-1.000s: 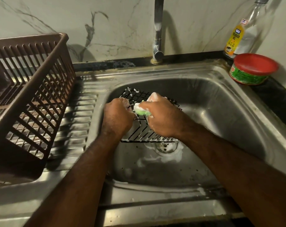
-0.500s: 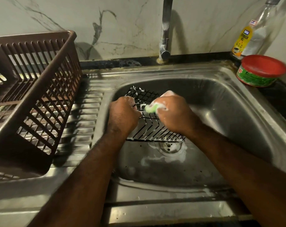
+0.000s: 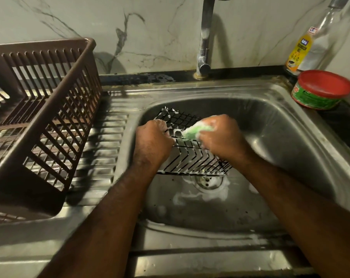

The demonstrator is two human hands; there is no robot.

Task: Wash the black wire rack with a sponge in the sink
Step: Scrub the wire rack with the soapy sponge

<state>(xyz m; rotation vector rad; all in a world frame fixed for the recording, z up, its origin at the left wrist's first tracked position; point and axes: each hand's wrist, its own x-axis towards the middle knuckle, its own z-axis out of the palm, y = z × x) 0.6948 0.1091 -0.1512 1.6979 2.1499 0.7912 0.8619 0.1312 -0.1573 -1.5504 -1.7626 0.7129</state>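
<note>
1. Sink [image 3: 280, 137], steel: its front rim lies nearest, well short of the fingers, with both forearms crossing above it.
2. Drain [image 3: 207, 179], ringed by white foam [image 3: 206, 195]: on the basin floor, below the fingers of both hands and nearer than them. The rack's low edge overlaps its far side.
3. Black wire rack [image 3: 192, 155]: inside the sink, tilted, near edge down by the drain, far edge raised, suds on the wires.
4. Left hand [image 3: 152, 145]: fingers clenched round the rack's left side, knuckles up, hiding that edge.
5. Right hand [image 3: 220, 139]: fingers curled round a soapy green sponge [image 3: 196, 131], which is pressed on the upper wires just right of the left fingers. The hand covers the rack's right part.
6. Brown slatted basket [image 3: 49, 121]: on the ribbed drainboard [image 3: 102, 157], well left of the left fingers.
7. Tap [image 3: 205, 37]: upright, beyond the fingers at the back rim.
8. Red-lidded green tub [image 3: 322, 89] with a yellow-labelled clear bottle [image 3: 308, 49] behind it: far right of the right fingers, beyond the sink's rim.
9. Marble wall [image 3: 150, 27]: farthest.
</note>
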